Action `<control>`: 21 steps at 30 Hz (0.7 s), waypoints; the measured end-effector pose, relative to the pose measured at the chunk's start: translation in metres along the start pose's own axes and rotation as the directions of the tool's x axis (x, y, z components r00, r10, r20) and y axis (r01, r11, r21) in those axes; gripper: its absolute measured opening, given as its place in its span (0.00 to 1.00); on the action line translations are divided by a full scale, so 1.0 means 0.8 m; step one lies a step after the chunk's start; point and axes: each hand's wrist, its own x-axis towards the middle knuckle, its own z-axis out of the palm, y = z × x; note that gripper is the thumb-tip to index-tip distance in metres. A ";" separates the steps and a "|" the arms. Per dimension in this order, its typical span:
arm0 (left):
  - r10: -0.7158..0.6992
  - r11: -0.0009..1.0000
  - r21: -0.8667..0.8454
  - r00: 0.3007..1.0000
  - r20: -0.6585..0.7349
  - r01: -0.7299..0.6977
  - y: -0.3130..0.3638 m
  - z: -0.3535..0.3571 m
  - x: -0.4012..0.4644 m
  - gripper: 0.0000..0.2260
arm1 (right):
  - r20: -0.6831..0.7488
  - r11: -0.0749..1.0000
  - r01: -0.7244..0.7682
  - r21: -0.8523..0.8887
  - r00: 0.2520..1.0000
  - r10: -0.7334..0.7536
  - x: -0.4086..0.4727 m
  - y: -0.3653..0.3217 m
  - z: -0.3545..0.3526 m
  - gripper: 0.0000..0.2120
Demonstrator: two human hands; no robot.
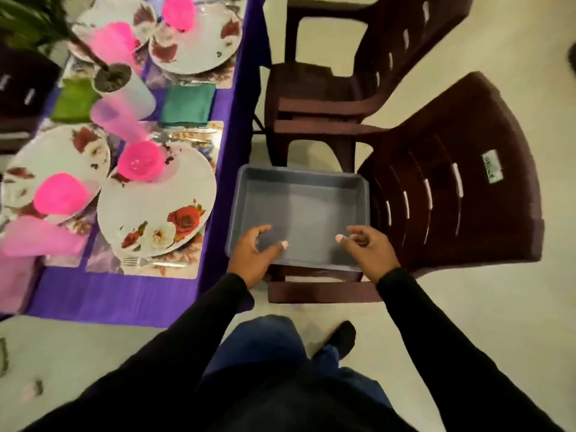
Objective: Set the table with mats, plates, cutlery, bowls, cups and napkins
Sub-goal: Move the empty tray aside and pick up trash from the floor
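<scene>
Both hands are hovering with fingers loosely spread, the left hand (253,247) and right hand (367,249) gripping nothing, over the near edge of an empty grey rectangular plastic tub (299,182) sitting on a dark brown plastic chair (452,194). Left of the fingers, a round white rose-patterned plate (162,210) is lying on the purple-clothed table (109,297), carrying a bright pink plastic bowl (141,163).

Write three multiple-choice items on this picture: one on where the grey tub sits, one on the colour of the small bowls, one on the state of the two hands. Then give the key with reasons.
1. Where is the grey tub?
A. on a chair seat
B. on the tablecloth
C. on the floor

2. What colour is the bowl on the nearest plate?
A. green
B. pink
C. white

3. How are the left hand and right hand?
A. both gripping cutlery
B. one holding a cup
C. both open, holding nothing

Key: 1 A, the tub rests on the brown chair beside the table; 2 B, it is bright pink; 3 C, the fingers are loosely spread over the tub's near rim.
</scene>
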 end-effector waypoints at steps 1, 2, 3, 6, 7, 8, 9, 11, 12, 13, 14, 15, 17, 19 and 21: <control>-0.026 1.000 -0.016 0.999 -0.035 0.026 -0.002 0.001 0.004 0.27 | 0.042 0.999 -0.008 -0.034 0.999 0.010 0.012 -0.001 0.001 0.24; -0.045 0.999 -0.030 0.997 -0.061 0.043 -0.006 0.001 0.007 0.27 | 0.079 0.998 -0.015 -0.062 0.997 0.020 0.024 0.000 0.004 0.24; -0.063 0.997 -0.038 0.995 -0.083 0.060 -0.009 0.002 0.017 0.27 | 0.106 0.996 -0.025 -0.081 0.994 0.034 0.040 0.000 0.008 0.24; -0.102 0.994 -0.045 0.988 -0.119 0.097 -0.018 0.002 0.052 0.27 | 0.124 0.992 -0.072 -0.101 0.989 0.084 0.076 -0.002 0.015 0.26; -0.113 0.993 -0.047 0.985 -0.129 0.108 -0.022 0.002 0.067 0.28 | 0.122 0.990 -0.089 -0.107 0.987 0.102 0.086 -0.001 0.015 0.27; -0.134 0.991 -0.042 0.982 -0.130 0.130 -0.027 0.004 0.085 0.28 | 0.106 0.987 -0.118 -0.114 0.986 0.130 0.098 0.003 0.013 0.27; -0.151 0.988 -0.033 0.980 -0.129 0.148 -0.030 0.005 0.102 0.29 | 0.079 0.983 -0.140 -0.119 0.985 0.150 0.108 0.006 0.011 0.28; -0.187 0.982 0.010 0.976 -0.114 0.190 -0.040 0.008 0.134 0.30 | 0.010 0.976 -0.180 -0.124 0.983 0.182 0.128 0.018 0.004 0.29; -0.207 0.976 0.039 0.973 -0.106 0.212 -0.047 0.009 0.149 0.30 | -0.023 0.971 -0.199 -0.131 0.980 0.198 0.137 0.024 0.000 0.29; -0.236 0.968 0.059 0.966 -0.102 0.243 -0.055 0.011 0.166 0.31 | -0.047 0.964 -0.223 -0.144 0.975 0.219 0.149 0.032 -0.004 0.29; -0.266 0.960 0.063 0.958 -0.111 0.274 -0.062 0.011 0.180 0.31 | -0.063 0.956 -0.248 -0.156 0.968 0.241 0.160 0.039 -0.010 0.29; -0.299 0.950 0.054 0.946 -0.127 0.307 -0.071 0.013 0.195 0.32 | -0.072 0.948 -0.270 -0.170 0.962 0.262 0.171 0.047 -0.014 0.29; -0.350 0.933 0.021 0.922 -0.167 0.358 -0.085 0.017 0.219 0.32 | -0.101 0.930 -0.306 -0.202 0.951 0.291 0.190 0.059 -0.025 0.29; -0.381 0.921 0.002 0.906 -0.185 0.388 -0.100 0.021 0.240 0.31 | -0.131 0.912 -0.345 -0.224 0.937 0.323 0.211 0.073 -0.031 0.29; -0.415 0.907 -0.018 0.889 -0.194 0.420 -0.116 0.024 0.261 0.31 | -0.140 0.896 -0.379 -0.233 0.924 0.355 0.232 0.084 -0.034 0.30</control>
